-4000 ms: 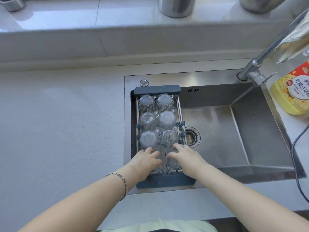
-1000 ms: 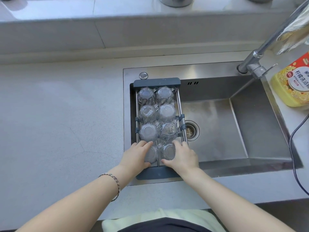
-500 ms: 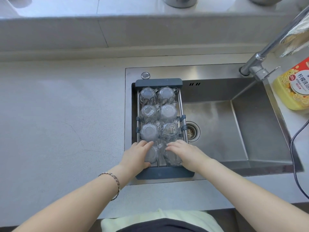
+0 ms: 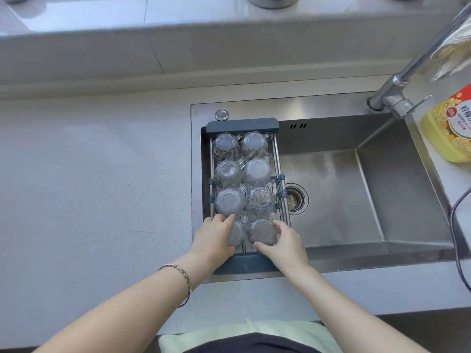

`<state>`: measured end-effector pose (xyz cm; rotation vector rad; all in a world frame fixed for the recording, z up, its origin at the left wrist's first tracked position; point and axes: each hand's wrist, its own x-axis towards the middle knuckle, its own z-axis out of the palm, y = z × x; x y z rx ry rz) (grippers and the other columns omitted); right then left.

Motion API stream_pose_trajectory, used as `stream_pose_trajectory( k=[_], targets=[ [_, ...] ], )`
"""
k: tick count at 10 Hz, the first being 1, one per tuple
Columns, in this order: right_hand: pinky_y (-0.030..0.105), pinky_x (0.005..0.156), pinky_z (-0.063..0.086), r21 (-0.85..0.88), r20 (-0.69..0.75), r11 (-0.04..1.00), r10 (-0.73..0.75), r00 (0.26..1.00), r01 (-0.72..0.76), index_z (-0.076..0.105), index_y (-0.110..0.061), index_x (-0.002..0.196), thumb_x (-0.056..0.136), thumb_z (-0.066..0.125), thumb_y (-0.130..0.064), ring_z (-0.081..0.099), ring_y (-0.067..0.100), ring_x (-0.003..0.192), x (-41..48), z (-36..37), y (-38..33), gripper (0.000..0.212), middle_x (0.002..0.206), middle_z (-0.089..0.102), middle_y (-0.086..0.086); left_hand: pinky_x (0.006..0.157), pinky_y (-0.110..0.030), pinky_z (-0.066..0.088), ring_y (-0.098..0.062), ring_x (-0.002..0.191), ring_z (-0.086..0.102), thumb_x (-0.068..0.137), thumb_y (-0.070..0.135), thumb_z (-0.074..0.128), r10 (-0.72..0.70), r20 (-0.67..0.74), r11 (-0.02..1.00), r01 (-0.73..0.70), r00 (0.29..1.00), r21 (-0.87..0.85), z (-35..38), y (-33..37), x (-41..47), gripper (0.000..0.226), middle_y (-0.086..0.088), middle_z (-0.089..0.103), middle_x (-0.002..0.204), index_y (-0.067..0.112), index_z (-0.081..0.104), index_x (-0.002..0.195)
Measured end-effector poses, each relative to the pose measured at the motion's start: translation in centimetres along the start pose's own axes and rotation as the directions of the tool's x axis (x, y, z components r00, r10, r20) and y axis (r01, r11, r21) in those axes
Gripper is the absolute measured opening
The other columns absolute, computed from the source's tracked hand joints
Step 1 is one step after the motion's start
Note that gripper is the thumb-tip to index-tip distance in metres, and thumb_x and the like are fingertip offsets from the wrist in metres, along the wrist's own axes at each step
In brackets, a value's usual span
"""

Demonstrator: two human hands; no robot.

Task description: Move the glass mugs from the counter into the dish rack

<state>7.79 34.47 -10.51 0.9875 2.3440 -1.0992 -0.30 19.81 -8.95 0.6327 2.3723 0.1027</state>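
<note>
A dark grey dish rack (image 4: 242,124) spans the left end of the sink. Several clear glass mugs stand upside down in it in two columns, such as the far left one (image 4: 225,146). In the nearest row, my left hand (image 4: 215,236) wraps the left mug (image 4: 237,233) and my right hand (image 4: 286,242) grips the right mug (image 4: 262,231). Both mugs sit inside the rack. My left hand hides part of its mug.
The steel sink (image 4: 369,200) lies right of the rack, with a drain (image 4: 295,200) and a faucet (image 4: 397,98) at the back right. A yellow soap bottle (image 4: 451,128) and a black cable (image 4: 458,225) are at the right edge. The grey counter (image 4: 89,187) extends left.
My right hand has drawn back to the right side of the nearest right mug, so the mug's base now shows. My left hand stays on the left mug.
</note>
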Motion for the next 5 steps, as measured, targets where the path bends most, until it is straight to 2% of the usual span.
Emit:
stream_pose_trajectory(
  k=[1,3,4,5],
  targets=[
    [0.037,0.099,0.047,0.011,0.060,1.000,-0.003,0.998,0.002,0.046,-0.016,0.131,0.067,0.079,-0.035,0.059,0.024,0.113,0.1,-0.5,0.2,0.074,0.129,0.059,0.007,0.092,-0.040,0.048,-0.030,0.118,0.043,0.082,0.027,0.064,-0.012,-0.017,1.000,0.013,1.000,0.016,0.1,0.3,-0.1,0.073,-0.007,0.042,0.137,0.019,0.024,0.143],
    [0.038,0.097,0.045,-0.256,0.195,0.965,0.002,0.981,0.049,0.037,-0.006,0.127,0.075,0.073,-0.040,0.053,0.031,0.119,1.0,-1.4,-1.1,0.072,0.129,0.055,0.016,0.087,-0.037,0.049,-0.030,0.120,0.044,0.084,0.035,0.062,0.055,-0.053,0.994,-0.049,0.997,0.101,0.2,0.1,-1.1,0.068,-0.009,0.026,0.147,0.025,0.025,0.140],
    [0.035,0.087,0.046,-0.416,0.328,0.903,0.040,0.944,0.106,0.046,-0.005,0.121,0.078,0.067,-0.047,0.056,0.030,0.111,1.5,-3.4,-2.7,0.063,0.120,0.059,0.013,0.093,-0.039,0.045,-0.030,0.118,0.044,0.084,0.035,0.062,0.044,-0.024,0.995,-0.042,0.999,0.089,-0.8,-0.2,-1.1,0.060,-0.010,0.035,0.140,0.019,0.035,0.135],
    [0.028,0.056,0.037,-0.511,0.365,0.840,0.017,0.931,0.185,0.051,-0.012,0.067,0.084,0.058,-0.040,0.053,0.027,0.076,1.5,-5.9,-4.4,0.033,0.070,0.054,0.005,0.090,-0.038,0.044,-0.030,0.112,0.051,0.088,0.025,0.051,0.031,-0.078,0.999,-0.029,0.996,0.034,-3.6,0.3,-0.7,0.033,-0.011,0.054,0.122,0.010,0.052,0.118]
  ],
)
